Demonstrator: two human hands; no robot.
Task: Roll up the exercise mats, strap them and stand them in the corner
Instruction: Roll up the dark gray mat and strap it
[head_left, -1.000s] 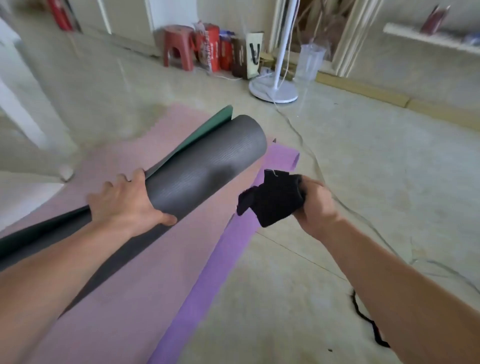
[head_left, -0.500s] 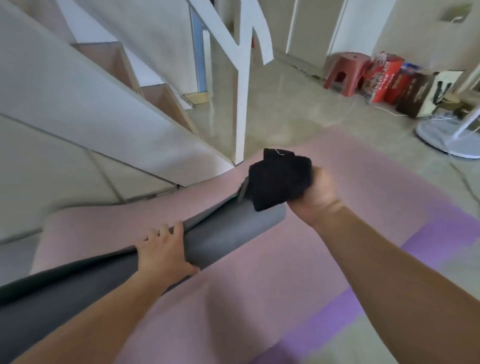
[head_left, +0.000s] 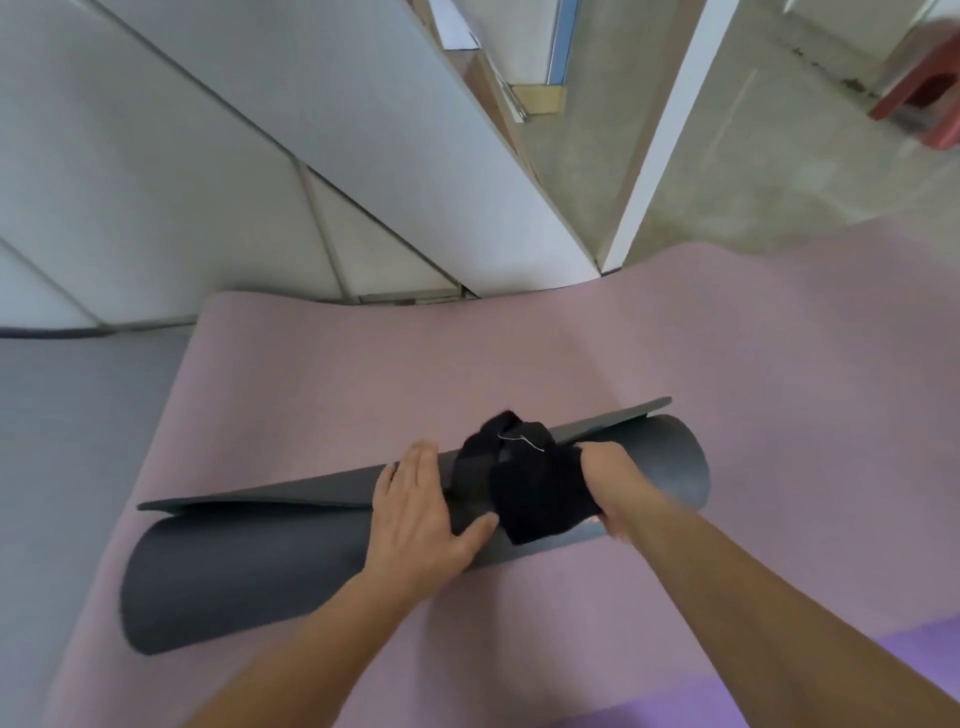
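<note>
A dark grey rolled mat (head_left: 249, 566) lies across a flat pink mat (head_left: 395, 374), its loose outer flap lying along the far side. My left hand (head_left: 421, 514) rests on the middle of the roll with straight fingers, thumb spread toward the strap. My right hand (head_left: 610, 483) grips a bunched black strap (head_left: 530, 493), which lies draped over the roll just right of the left hand. A purple mat (head_left: 883, 675) lies flat under the pink one at the bottom right.
The white side panel of a staircase (head_left: 322, 130) rises close behind the pink mat's far edge. A white post (head_left: 660, 140) stands beside it. A red stool (head_left: 919, 104) stands blurred at the top right on the beige floor. Grey flooring lies to the left.
My view has swung down and left toward the stairs. The roll now lies flat across the pink mat, and my right hand has brought the strap down onto it beside the left hand.
</note>
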